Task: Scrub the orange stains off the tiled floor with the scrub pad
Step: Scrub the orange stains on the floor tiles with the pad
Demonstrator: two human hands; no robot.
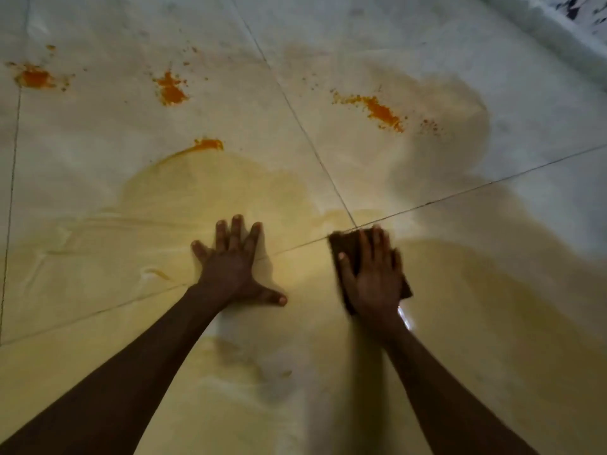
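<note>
Two bare forearms reach forward over the wet, yellow-tinted tiled floor (pixel 460 290). The left hand (pixel 231 264) lies flat on the floor, its fingers (pixel 236 231) straight and spread wide, holding nothing. The right hand (pixel 372 277) presses flat on one dark brown scrub pad (pixel 345 244), fingers straight on top of it; the pad lies just near where two grout lines (pixel 427 203) cross. Farther off sit four orange stains: one (pixel 207 145) at the edge of the wet patch, one (pixel 381 110) to the right, one (pixel 170 88) in the middle, and one (pixel 34 77) at far left.
</note>
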